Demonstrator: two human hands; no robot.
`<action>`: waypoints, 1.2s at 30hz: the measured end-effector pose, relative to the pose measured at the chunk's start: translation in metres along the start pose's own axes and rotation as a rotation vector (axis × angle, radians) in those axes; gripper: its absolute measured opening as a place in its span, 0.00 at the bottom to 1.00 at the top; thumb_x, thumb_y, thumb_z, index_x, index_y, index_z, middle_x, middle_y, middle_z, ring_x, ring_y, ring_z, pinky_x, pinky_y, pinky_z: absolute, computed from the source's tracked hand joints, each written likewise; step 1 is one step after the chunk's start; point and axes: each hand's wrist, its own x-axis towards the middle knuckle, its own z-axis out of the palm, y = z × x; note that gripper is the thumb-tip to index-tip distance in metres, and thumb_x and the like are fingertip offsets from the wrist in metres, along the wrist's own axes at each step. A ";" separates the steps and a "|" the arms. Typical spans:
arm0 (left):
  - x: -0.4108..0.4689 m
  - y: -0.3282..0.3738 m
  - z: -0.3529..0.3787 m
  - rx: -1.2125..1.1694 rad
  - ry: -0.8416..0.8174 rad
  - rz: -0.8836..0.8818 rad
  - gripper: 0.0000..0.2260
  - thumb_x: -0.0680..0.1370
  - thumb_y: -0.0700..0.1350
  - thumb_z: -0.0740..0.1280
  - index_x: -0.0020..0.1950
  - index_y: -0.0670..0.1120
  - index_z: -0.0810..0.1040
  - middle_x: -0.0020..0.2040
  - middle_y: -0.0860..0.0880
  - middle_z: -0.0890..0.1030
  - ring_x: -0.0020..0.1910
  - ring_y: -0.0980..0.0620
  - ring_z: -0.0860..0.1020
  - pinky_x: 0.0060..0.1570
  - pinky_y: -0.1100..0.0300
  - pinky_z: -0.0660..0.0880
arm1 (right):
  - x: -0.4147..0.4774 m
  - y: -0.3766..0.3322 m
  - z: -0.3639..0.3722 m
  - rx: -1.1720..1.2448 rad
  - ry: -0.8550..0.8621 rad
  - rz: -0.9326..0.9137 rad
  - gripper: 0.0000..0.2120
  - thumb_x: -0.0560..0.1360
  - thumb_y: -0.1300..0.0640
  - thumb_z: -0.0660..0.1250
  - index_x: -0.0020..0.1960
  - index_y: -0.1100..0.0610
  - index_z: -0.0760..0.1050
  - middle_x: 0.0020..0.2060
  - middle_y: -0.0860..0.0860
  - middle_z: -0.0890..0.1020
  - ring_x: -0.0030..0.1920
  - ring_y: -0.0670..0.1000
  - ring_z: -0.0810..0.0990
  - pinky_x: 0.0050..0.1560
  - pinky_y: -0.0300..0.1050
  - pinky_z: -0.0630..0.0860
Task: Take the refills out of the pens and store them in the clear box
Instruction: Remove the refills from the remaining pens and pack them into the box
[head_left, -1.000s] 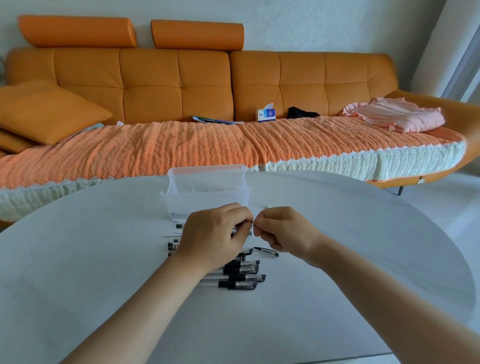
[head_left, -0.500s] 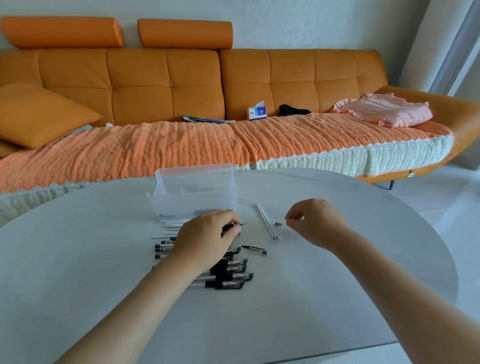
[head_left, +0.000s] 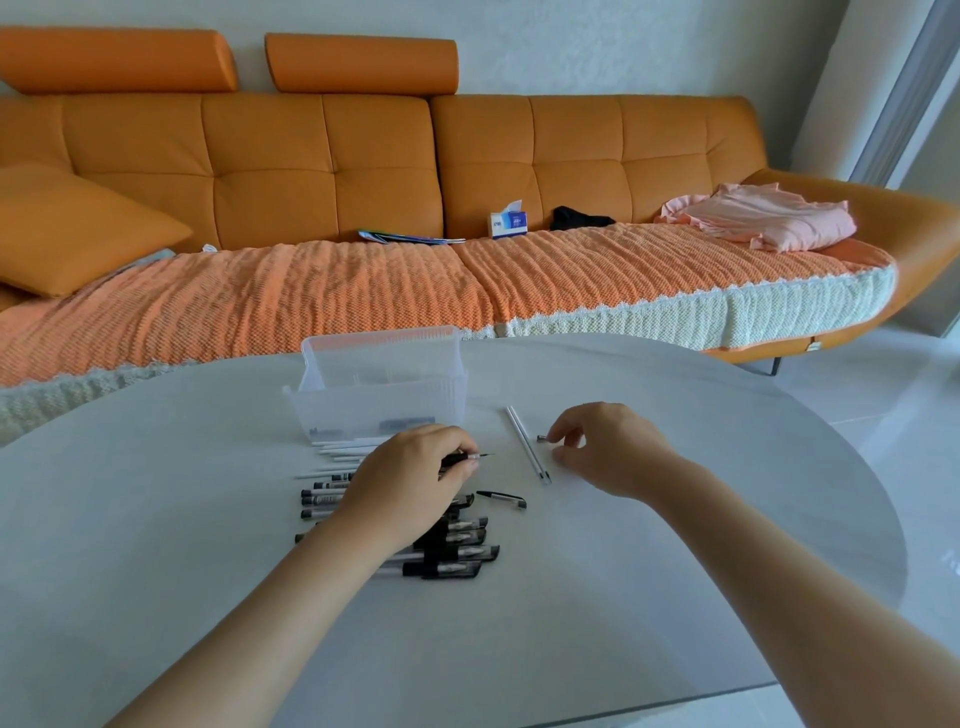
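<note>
Hands had separated. Right hand (head_left: 608, 447) pinched the unscrewed tip piece (head_left: 542, 439), right of the clear box (head_left: 379, 410). Left hand (head_left: 410, 483) gripped the pen (head_left: 462, 458) just in front of the box, refill point exposed. Refill extraction likely next.

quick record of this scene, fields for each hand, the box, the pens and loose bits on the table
left hand: grips a pen, tip pointing right
right hand: pinches small metal piece
clear box: upright, behind the hands
pen pile: partly under left hand
thin tubes: between the hands on table
</note>
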 end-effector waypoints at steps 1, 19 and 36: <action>0.000 0.000 0.000 0.001 0.001 -0.002 0.04 0.78 0.52 0.66 0.50 0.56 0.79 0.47 0.61 0.80 0.48 0.60 0.76 0.49 0.55 0.76 | 0.001 -0.001 0.001 0.004 0.013 0.005 0.08 0.77 0.50 0.64 0.54 0.42 0.79 0.47 0.40 0.80 0.46 0.46 0.76 0.40 0.41 0.72; 0.000 -0.007 -0.010 -0.026 0.032 -0.013 0.03 0.78 0.51 0.67 0.49 0.56 0.80 0.46 0.61 0.80 0.48 0.60 0.76 0.48 0.57 0.75 | 0.024 -0.022 0.014 0.141 0.151 -0.030 0.09 0.79 0.53 0.67 0.58 0.47 0.80 0.49 0.44 0.82 0.47 0.46 0.78 0.45 0.42 0.74; -0.013 -0.011 -0.026 -0.042 0.071 -0.031 0.04 0.78 0.51 0.67 0.50 0.55 0.81 0.47 0.60 0.81 0.41 0.62 0.73 0.43 0.61 0.73 | -0.008 -0.073 0.014 0.468 0.110 -0.345 0.19 0.70 0.61 0.77 0.55 0.43 0.79 0.38 0.43 0.80 0.41 0.43 0.78 0.47 0.34 0.75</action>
